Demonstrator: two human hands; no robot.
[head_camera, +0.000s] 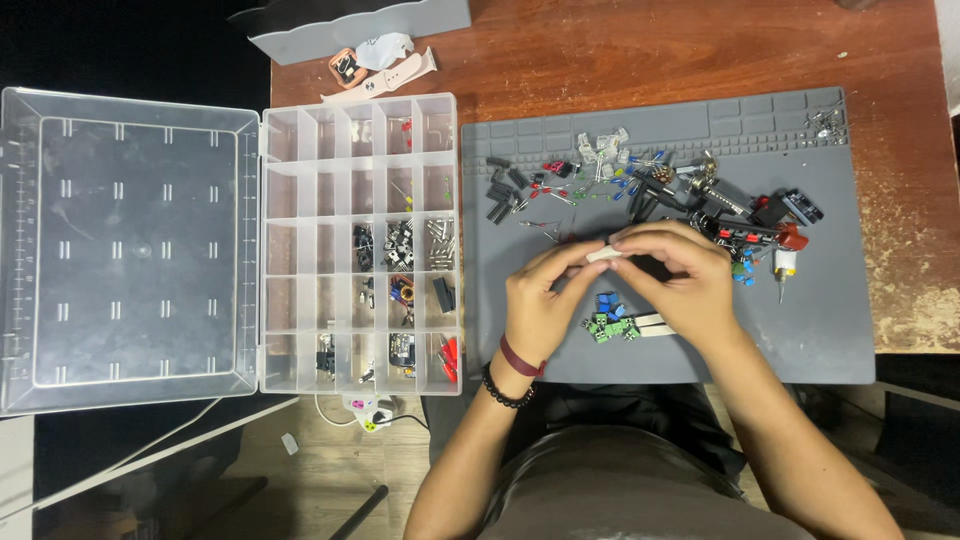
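— Starting at the left: what lies there?

— An open clear organizer box (360, 245), its lid flat to the left, small parts in the right-hand compartments. A pale watch strap (385, 75) lies just above it on the wooden table (650, 45).

— And the hands?

— Both hover over the grey work mat (830, 330). The left hand (540, 305) and the right hand (680, 285) meet at a small white piece (603, 254), each pinching one end between thumb and fingertips.

— Which way does the piece lie?

— Its long axis runs roughly left to right, between the two grips. Neither hand is clearly nearer; they share it.

— What sits around them?

— Green and blue terminal blocks (610, 320) just below the hands, and a scatter of mixed components (640, 180) above and to the right.

— Anything unclear?

— What the white piece is; the fingers cover most of it. The right hand also hides some parts beneath it, and the box contents are too small to name.
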